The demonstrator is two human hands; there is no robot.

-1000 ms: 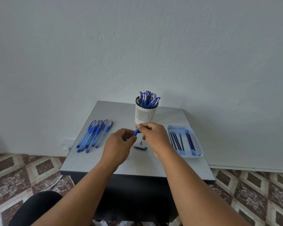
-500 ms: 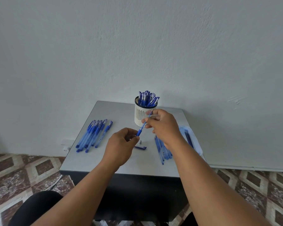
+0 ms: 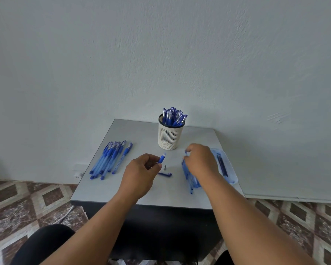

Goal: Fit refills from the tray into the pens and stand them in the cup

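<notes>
Down and to the right went the right hand, now over loose pens beside the tray; its grip cannot be told. Left hand pinches a pen above the worktop, near the cup.
</notes>
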